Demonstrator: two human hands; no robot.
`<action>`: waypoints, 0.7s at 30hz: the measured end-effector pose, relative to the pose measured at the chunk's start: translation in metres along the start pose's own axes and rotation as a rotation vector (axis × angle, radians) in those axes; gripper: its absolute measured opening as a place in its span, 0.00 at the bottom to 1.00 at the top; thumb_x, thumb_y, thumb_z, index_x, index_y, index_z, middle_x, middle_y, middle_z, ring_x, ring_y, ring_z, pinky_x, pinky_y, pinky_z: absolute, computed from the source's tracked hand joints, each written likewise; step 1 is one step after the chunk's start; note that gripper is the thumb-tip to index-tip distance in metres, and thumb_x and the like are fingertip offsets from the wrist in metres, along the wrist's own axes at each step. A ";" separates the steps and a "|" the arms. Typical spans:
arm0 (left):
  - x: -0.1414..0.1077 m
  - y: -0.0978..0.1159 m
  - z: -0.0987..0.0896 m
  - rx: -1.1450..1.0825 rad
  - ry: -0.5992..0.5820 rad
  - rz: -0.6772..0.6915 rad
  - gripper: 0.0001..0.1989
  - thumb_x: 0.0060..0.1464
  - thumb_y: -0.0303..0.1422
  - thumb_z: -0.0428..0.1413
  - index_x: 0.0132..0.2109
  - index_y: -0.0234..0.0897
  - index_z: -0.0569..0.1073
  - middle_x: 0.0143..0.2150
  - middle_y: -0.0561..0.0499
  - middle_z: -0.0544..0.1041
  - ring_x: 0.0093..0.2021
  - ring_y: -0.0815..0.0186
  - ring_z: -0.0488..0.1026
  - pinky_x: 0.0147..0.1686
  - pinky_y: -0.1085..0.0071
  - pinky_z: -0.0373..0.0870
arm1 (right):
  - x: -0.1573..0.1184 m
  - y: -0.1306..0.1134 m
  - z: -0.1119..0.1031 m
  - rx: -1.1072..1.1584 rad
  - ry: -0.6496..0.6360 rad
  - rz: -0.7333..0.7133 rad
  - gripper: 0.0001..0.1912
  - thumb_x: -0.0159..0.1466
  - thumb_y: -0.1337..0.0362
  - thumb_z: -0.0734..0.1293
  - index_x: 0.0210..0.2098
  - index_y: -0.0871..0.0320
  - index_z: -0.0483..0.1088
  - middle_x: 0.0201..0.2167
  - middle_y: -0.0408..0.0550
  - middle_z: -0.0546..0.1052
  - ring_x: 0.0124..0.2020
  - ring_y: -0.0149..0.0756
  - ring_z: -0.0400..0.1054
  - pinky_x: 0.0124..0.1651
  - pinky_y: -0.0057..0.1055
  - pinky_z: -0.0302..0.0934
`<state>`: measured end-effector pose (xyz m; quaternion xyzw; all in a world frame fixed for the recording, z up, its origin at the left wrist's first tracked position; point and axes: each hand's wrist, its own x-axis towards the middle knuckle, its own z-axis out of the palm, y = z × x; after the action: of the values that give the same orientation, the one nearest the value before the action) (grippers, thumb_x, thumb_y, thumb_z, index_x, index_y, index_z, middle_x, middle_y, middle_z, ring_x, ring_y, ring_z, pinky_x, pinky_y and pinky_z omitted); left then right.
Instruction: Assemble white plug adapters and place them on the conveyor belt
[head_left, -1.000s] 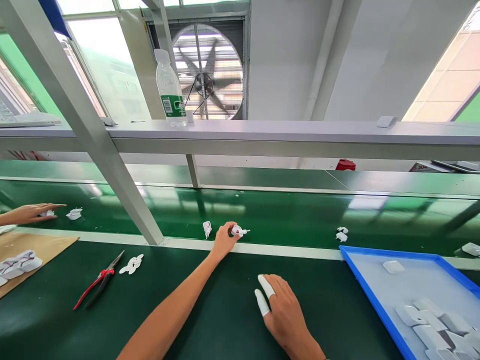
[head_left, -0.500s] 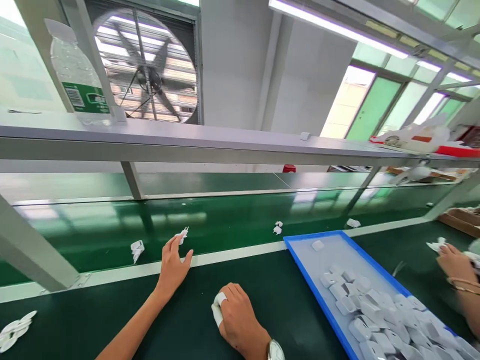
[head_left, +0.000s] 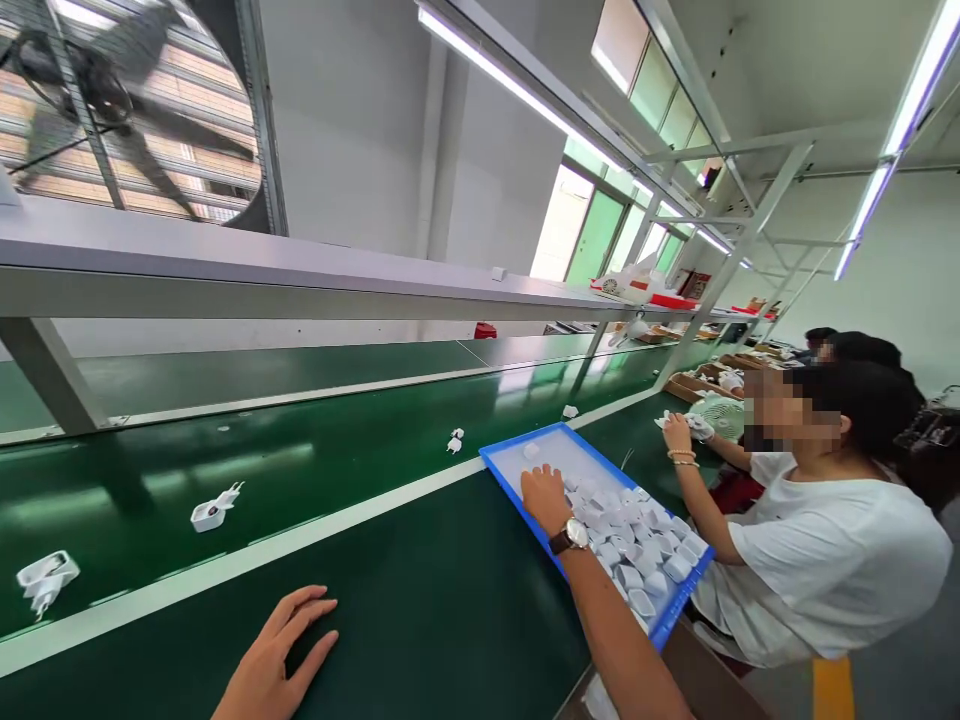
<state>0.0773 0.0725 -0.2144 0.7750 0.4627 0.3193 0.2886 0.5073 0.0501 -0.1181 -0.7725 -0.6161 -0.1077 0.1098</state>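
Observation:
My left hand (head_left: 281, 650) is over the dark green work surface at the lower left, fingers apart, with nothing in it. Over the left side of a blue-rimmed tray (head_left: 525, 512), my right hand (head_left: 546, 495) reaches in with bent fingers. Its fingertips are hidden, so I cannot make out what they hold, if anything. Many small white plastic housings (head_left: 630, 545) lie heaped in the tray, and a single white piece (head_left: 531, 452) lies just beyond my right hand. On the green belt, a white housing with a pronged part (head_left: 212, 510) lies beyond my left hand.
Another white housing with a pronged part (head_left: 49, 580) lies farther left on the belt. Small white parts (head_left: 455, 440) are farther along it. A pale shelf (head_left: 337, 270) spans above. At right, a co-worker in a white shirt (head_left: 832, 560) handles white parts near a green fan (head_left: 724, 415).
The view has swung right. My left hand has let go of the white piece on the belt and drawn back. My right hand has moved to the tray; its earlier white piece is no longer visible.

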 end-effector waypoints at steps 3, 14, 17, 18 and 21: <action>0.002 0.003 0.001 -0.007 -0.002 -0.001 0.15 0.55 0.46 0.58 0.45 0.50 0.83 0.55 0.48 0.80 0.48 0.51 0.82 0.41 0.61 0.83 | -0.005 0.034 -0.015 0.001 -0.075 0.056 0.15 0.70 0.57 0.69 0.50 0.61 0.72 0.48 0.51 0.76 0.46 0.40 0.74 0.50 0.43 0.71; 0.026 0.079 0.014 -0.696 -0.194 -0.237 0.36 0.57 0.59 0.54 0.62 0.40 0.72 0.53 0.43 0.81 0.49 0.52 0.80 0.50 0.57 0.80 | -0.040 -0.133 -0.015 0.523 -0.101 -0.557 0.31 0.65 0.65 0.70 0.66 0.50 0.63 0.56 0.46 0.76 0.55 0.38 0.70 0.58 0.31 0.66; 0.030 0.084 0.007 -0.674 -0.138 -0.247 0.34 0.60 0.58 0.52 0.61 0.37 0.73 0.42 0.46 0.80 0.43 0.55 0.78 0.44 0.61 0.79 | -0.041 -0.176 -0.003 0.727 -0.108 -0.781 0.35 0.63 0.61 0.71 0.68 0.51 0.61 0.57 0.49 0.76 0.58 0.43 0.68 0.62 0.37 0.64; 0.027 0.077 0.002 -0.586 -0.078 -0.252 0.34 0.59 0.58 0.54 0.61 0.38 0.74 0.41 0.46 0.80 0.41 0.56 0.78 0.42 0.62 0.78 | -0.035 -0.180 0.001 0.716 -0.126 -0.759 0.36 0.62 0.59 0.73 0.68 0.50 0.61 0.61 0.49 0.74 0.61 0.44 0.66 0.64 0.39 0.62; 0.010 0.048 -0.011 -0.258 0.041 -0.250 0.31 0.55 0.55 0.58 0.60 0.43 0.75 0.47 0.46 0.78 0.36 0.58 0.76 0.35 0.64 0.77 | 0.005 -0.164 0.016 0.581 -0.187 -0.420 0.34 0.63 0.56 0.73 0.67 0.50 0.63 0.68 0.50 0.66 0.67 0.47 0.60 0.68 0.40 0.56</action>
<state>0.0981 0.0636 -0.1696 0.6614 0.5164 0.3534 0.4135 0.3487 0.0953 -0.1259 -0.5722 -0.7735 0.1224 0.2433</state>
